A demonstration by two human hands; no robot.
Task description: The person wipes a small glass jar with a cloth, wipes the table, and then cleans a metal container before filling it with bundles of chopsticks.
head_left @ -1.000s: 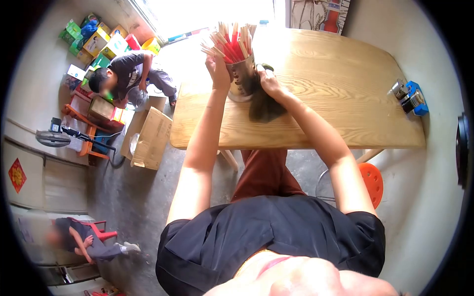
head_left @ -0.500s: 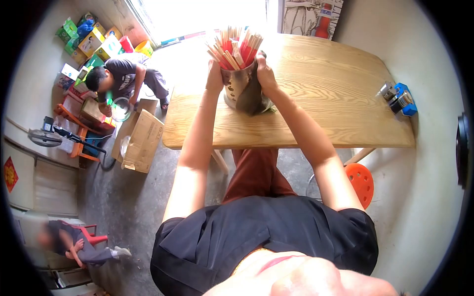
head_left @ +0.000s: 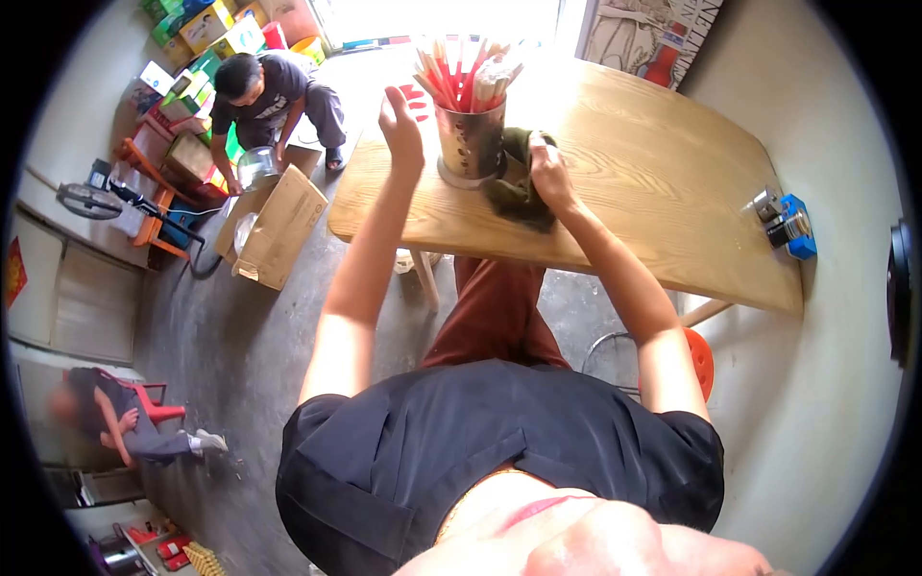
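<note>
A metal holder (head_left: 468, 144) full of chopsticks (head_left: 465, 79) in red and white wrappers stands upright on the wooden table (head_left: 653, 163). Just left of it my left hand (head_left: 401, 130) is raised with nothing in it, the fingers apart from the holder. On the right side of the holder, my right hand (head_left: 549, 175) grips a dark green cloth (head_left: 519, 197) that hangs down onto the tabletop near its front edge.
A person (head_left: 274, 101) crouches at the left with a clear container (head_left: 256, 168) over a cardboard box (head_left: 280, 226). Another person (head_left: 134, 422) sits at the lower left. A blue rack (head_left: 795, 228) is at the table's right end; a red stool (head_left: 699, 365) stands below.
Both hands have come off the holder, which now rests on the table. My left hand has moved left, and my right hand has moved right with the cloth. The crouching person's container has shifted.
</note>
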